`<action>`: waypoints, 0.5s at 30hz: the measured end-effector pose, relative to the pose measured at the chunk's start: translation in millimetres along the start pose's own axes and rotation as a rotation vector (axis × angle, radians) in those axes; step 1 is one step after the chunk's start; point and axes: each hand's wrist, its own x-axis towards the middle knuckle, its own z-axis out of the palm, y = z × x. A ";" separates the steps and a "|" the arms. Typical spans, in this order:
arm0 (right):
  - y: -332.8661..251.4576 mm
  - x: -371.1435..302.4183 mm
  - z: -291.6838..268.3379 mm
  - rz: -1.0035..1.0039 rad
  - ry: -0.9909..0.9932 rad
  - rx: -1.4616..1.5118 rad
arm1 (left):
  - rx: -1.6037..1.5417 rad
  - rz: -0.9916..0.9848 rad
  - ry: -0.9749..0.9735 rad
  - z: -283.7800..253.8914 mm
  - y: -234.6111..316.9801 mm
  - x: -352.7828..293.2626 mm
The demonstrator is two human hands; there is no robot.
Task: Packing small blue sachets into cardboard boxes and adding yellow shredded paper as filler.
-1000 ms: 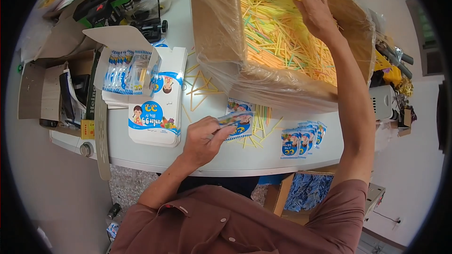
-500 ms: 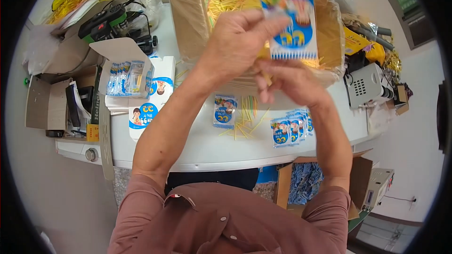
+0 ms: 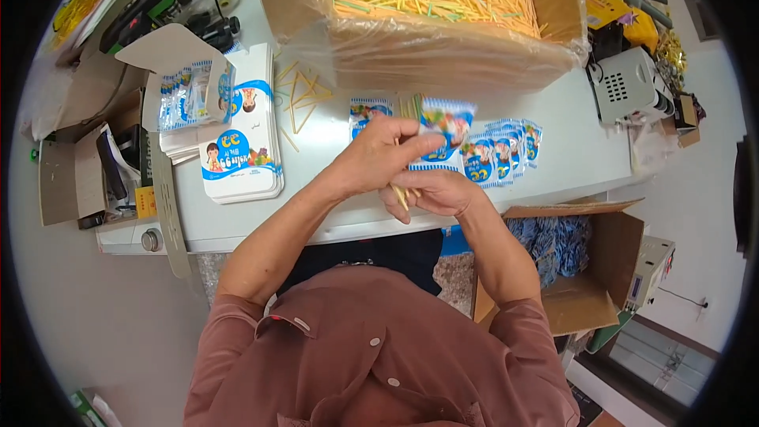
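Near the front edge of the tabletop [image 3: 577, 134], my left hand [image 3: 383, 154] pinches a packet [image 3: 447, 120], thumb across its face, seemingly to stop it slipping. My right hand [image 3: 436, 191] curls its fingers around yellow sticks [image 3: 402, 196], probably to keep them bunched; their other ends are hidden. Towards the back edge, the big box [image 3: 443, 55] is cut off.

Bright, even indoor light, soft faint shadows on the white tabletop [image 3: 569, 122], small glints along the clear plastic liner [image 3: 451, 59], slight blur on the held packet [image 3: 451, 121], dimmer grey lower left, table edge [image 3: 348, 232] bowed by fisheye distortion, black corners.
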 end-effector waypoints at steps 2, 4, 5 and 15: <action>8.2 0.0 5.0 -0.005 -0.012 -0.041 | -0.408 -0.021 0.116 6.3 -5.2 -1.1; 16.7 0.7 12.9 0.011 0.148 -0.114 | -0.345 -0.022 0.106 4.6 -9.4 -5.4; 18.8 -0.3 17.9 -0.024 0.125 -0.064 | -0.279 -0.016 0.099 1.9 -11.6 -9.5; 41.1 -10.2 28.8 -0.174 0.309 -0.515 | 0.015 0.211 0.338 -3.2 -30.7 -28.0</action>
